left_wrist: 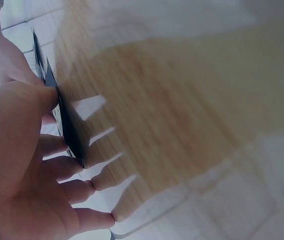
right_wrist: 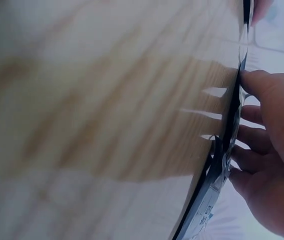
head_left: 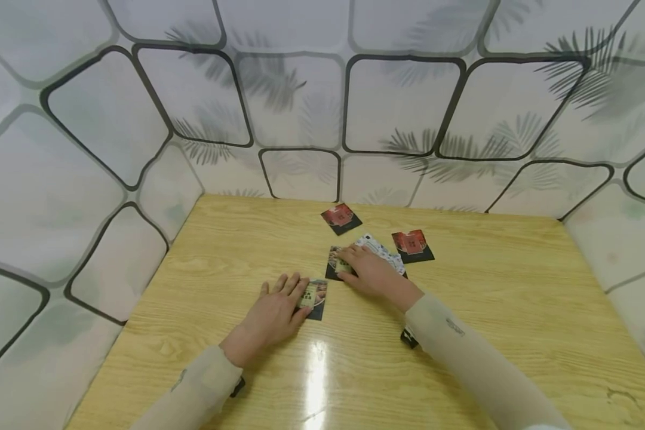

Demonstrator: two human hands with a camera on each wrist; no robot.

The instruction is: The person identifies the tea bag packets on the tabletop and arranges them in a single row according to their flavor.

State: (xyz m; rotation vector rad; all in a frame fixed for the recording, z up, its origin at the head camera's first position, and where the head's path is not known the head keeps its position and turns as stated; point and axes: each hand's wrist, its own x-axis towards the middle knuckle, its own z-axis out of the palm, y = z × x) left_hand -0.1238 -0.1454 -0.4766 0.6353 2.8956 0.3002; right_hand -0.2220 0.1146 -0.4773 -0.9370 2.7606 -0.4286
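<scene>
Both hands lie palm down on flat square packets on the wooden table. My left hand (head_left: 271,310) has its fingers spread, with thumb and index finger on a dark packet with a pale label (head_left: 319,292). Seen from the left wrist, the thumb rests at that packet's near edge and the fingertips reach past it. Farther back, my right hand (head_left: 373,272) rests its fingers and thumb on a similar dark packet (head_left: 331,272), partly hiding it. Beneath that hand, a white and grey-blue patterned packet (head_left: 369,240) shows behind the knuckles. Shiny, crinkled packet edges (right_wrist: 227,150) appear in the right wrist view.
Two red-and-black packets lie beyond the hands, one at the back (head_left: 341,218) and another to the right (head_left: 412,245). The wooden table (head_left: 489,286) meets pale patterned walls (head_left: 295,101) at its back and sides. Dark bands circle both wrists.
</scene>
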